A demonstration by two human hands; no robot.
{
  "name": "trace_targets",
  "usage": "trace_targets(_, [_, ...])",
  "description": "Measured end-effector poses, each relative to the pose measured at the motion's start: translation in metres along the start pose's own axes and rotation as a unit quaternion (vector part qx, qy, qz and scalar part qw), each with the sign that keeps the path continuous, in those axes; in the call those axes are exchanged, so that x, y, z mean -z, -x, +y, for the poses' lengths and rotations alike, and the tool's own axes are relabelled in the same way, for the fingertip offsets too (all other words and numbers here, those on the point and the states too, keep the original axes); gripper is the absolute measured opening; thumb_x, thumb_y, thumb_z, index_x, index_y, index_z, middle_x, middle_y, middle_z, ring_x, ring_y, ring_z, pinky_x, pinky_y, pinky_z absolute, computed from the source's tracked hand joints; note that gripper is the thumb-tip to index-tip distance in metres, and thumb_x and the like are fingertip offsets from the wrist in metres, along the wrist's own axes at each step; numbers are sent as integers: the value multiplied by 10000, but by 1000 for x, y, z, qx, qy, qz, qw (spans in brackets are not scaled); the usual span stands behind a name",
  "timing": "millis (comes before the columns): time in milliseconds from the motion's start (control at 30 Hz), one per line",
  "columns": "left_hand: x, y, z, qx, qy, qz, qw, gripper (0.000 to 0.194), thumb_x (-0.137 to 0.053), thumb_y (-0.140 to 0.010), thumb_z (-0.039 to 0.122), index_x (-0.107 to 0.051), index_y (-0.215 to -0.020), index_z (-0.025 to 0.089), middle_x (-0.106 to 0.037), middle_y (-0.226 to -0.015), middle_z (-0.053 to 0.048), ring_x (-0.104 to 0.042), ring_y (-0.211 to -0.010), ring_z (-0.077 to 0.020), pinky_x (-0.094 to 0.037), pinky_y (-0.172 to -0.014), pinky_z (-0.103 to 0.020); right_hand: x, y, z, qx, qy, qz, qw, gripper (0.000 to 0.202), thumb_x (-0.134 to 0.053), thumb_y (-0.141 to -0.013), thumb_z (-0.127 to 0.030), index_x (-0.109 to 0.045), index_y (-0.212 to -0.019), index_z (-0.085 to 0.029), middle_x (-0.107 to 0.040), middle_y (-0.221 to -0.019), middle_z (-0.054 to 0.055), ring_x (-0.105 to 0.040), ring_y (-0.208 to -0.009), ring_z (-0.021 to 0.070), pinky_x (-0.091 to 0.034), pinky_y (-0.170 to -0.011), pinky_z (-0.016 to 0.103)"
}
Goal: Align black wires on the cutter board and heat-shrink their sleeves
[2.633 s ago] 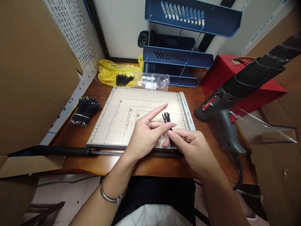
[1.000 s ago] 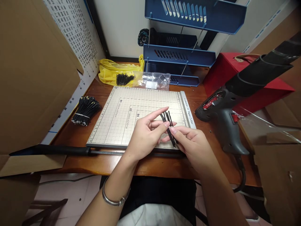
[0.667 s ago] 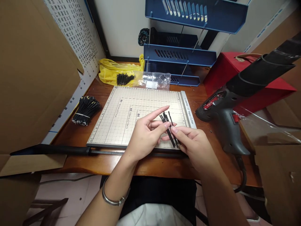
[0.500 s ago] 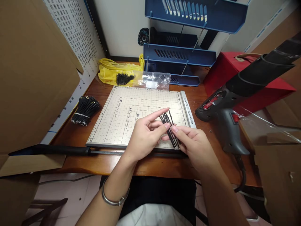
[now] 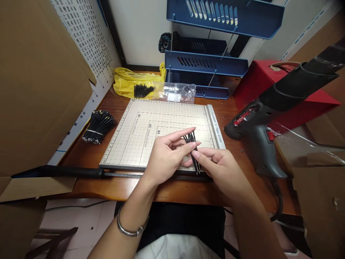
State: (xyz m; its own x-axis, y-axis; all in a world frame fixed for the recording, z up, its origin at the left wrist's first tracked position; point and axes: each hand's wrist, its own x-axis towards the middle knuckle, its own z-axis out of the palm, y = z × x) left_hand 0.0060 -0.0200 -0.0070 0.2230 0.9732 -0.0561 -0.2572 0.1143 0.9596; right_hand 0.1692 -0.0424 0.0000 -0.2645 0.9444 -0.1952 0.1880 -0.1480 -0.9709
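Note:
Several thin black wires (image 5: 196, 158) stand in a small bunch between my two hands, above the front right part of the paper cutter (image 5: 140, 144). My left hand (image 5: 167, 156) pinches them between thumb and fingers, its index finger stretched along their upper ends. From the right, my right hand (image 5: 219, 165) grips the same wires with its thumb and fingertips. A banded bundle of black wires (image 5: 99, 126) lies left of the cutter. Behind the cutter, more short black wires (image 5: 143, 90) rest on the plastic bags.
A heat gun (image 5: 265, 118) stands at the right before a red box (image 5: 302, 108). Blue tiered trays (image 5: 206, 63) and a yellow bag (image 5: 126, 81) are at the back. The cutter's black handle (image 5: 75, 172) lies along the front left, near cardboard (image 5: 40, 90).
The wires have drawn closer together and stand more upright. My right thumb has shifted slightly left and down along them, while my left hand has barely moved.

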Motion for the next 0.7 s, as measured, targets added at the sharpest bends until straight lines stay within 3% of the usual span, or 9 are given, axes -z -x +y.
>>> trace_targets(167, [-1,2,1,10,21,-12,1000,534,-821,-827,256,-710,-1345,190,-633,-660,30,-525,-470,-69,-453,-461,-195,0,0,2,16,-27,-21,999,387,-626,-964,-505,-822,-926,-174,-750,-851,50,-624,-759,130,-517,-814,254])
trace_targets(367, [-1,2,1,-24,12,5,1000,358,-789,-854,214,-767,-1203,140,-658,-637,14,-534,-472,-63,-443,-435,-165,0,0,4,-1,-33,-39,999,356,-645,-958,-509,-803,-885,-199,-774,-923,47,-695,-910,153,-517,-860,241])
trace_targets(500, [0,2,1,-26,31,5,999,306,-772,-861,187,-768,-1164,140,-729,-702,-14,-555,-466,-65,-489,-440,-172,1,-1,4,-1,-29,-47,998,366,-634,-968,-505,-794,-857,-195,-769,-899,42,-689,-886,143,-508,-846,232])
trace_targets(600, [1,2,1,-19,33,-8,999,297,-753,-884,218,-762,-1173,151,-705,-668,1,-565,-435,-81,-505,-427,-198,2,0,4,4,-26,-58,998,362,-624,-980,-484,-794,-842,-196,-755,-866,28,-669,-862,125,-493,-837,217])
trace_targets(700, [2,2,-1,-14,20,-22,999,415,-803,-855,235,-725,-1259,193,-715,-702,1,-611,-484,-103,-511,-443,-201,2,0,2,15,-29,-60,998,359,-607,-994,-465,-809,-854,-203,-730,-816,11,-621,-793,102,-482,-803,203])
